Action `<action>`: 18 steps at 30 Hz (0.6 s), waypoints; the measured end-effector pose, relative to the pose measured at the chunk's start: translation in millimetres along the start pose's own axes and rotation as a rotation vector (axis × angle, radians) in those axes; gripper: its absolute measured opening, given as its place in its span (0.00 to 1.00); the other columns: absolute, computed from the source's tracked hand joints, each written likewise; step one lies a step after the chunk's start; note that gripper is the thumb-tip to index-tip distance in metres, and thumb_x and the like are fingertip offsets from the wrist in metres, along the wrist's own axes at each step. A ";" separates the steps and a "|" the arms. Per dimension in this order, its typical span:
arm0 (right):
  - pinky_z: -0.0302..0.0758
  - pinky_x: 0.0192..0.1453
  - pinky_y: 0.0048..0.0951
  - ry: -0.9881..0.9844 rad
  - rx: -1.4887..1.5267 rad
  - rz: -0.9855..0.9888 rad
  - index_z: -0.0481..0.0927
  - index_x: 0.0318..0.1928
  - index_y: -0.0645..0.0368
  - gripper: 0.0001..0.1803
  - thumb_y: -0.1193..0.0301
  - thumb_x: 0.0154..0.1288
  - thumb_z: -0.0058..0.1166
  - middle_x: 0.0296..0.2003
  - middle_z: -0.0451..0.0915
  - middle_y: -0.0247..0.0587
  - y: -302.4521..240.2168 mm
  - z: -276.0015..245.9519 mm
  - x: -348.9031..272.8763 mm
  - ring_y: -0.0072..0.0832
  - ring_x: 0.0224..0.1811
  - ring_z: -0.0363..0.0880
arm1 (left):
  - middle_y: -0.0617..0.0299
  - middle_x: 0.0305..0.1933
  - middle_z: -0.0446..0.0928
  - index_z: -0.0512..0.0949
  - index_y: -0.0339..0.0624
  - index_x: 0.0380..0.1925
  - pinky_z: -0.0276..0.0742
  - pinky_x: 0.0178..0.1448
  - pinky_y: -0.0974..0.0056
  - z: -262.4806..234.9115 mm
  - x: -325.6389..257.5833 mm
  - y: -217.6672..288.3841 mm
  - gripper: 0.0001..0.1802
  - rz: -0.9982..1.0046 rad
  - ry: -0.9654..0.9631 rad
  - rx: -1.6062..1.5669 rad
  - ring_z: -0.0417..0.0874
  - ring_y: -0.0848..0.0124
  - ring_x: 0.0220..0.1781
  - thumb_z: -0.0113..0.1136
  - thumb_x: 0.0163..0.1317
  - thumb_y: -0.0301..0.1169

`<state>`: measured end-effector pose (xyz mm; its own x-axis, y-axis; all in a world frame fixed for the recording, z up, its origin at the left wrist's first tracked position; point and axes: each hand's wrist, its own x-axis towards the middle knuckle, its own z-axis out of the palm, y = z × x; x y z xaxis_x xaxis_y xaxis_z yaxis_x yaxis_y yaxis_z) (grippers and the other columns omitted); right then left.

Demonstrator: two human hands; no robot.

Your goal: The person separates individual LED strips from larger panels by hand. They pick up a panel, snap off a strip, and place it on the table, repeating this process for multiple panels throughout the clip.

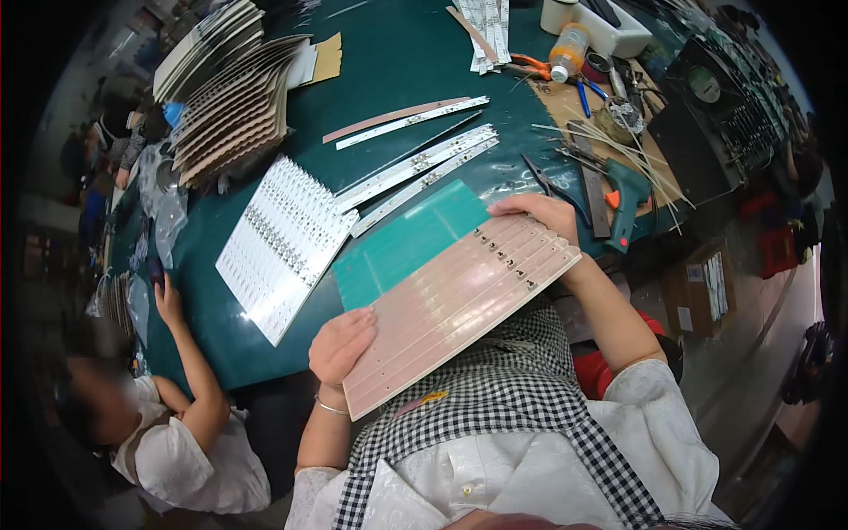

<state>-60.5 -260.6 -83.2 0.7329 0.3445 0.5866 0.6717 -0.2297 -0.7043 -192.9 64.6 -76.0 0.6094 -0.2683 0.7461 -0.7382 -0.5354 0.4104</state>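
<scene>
A pinkish panel of joined circuit board strips [442, 309] is tilted in front of my apron, lined with long parallel grooves and a row of dark marks near its right end. My left hand [343, 346] grips its left end, the thumb hidden. At the far right corner, my right hand [541, 212] is closed around the edge. Behind the panel lies a green mat [402, 238]. Just left of the mat sits a white circuit board panel [287, 247] covered with rows of small components. Loose white strips [420, 168] lie beyond it.
A tall stack of board panels [230, 115] stands at the far left. Pliers [555, 187], a green glue gun [625, 205], an orange bottle [570, 51] and thin sticks [640, 150] crowd the right side. Another person [190, 442] sits at my left, one arm on the table.
</scene>
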 end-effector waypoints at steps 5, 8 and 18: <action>0.76 0.42 0.21 0.061 0.167 0.489 0.82 0.41 0.63 0.11 0.79 0.54 0.62 0.34 0.83 0.36 -11.9 -3.8 -1.3 0.20 0.37 0.80 | 0.43 0.34 0.82 0.79 0.29 0.30 0.81 0.49 0.51 -5.3 -0.4 7.0 0.07 -0.285 0.275 -0.146 0.85 0.50 0.41 0.59 0.58 0.25; 0.75 0.38 0.19 0.032 0.355 0.608 0.84 0.33 0.64 0.06 0.83 0.52 0.62 0.31 0.82 0.34 -5.5 -9.7 -2.7 0.18 0.33 0.79 | 0.55 0.55 0.76 0.74 0.35 0.52 0.73 0.61 0.55 -22.1 -6.7 -3.7 0.17 -0.335 0.504 -0.461 0.77 0.61 0.56 0.55 0.65 0.30; 0.73 0.31 0.20 0.080 0.329 0.641 0.83 0.34 0.66 0.05 0.81 0.55 0.62 0.28 0.82 0.37 71.8 -6.8 88.9 0.19 0.27 0.77 | 0.54 0.57 0.73 0.68 0.36 0.57 0.73 0.62 0.53 -43.4 6.2 10.0 0.25 -0.844 0.872 -0.653 0.75 0.63 0.57 0.62 0.59 0.20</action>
<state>53.6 -252.7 -79.0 0.9859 0.1631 0.0367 0.0492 -0.0735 -0.9961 -209.0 92.3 -44.5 0.7380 0.6611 0.1352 -0.3871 0.2508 0.8873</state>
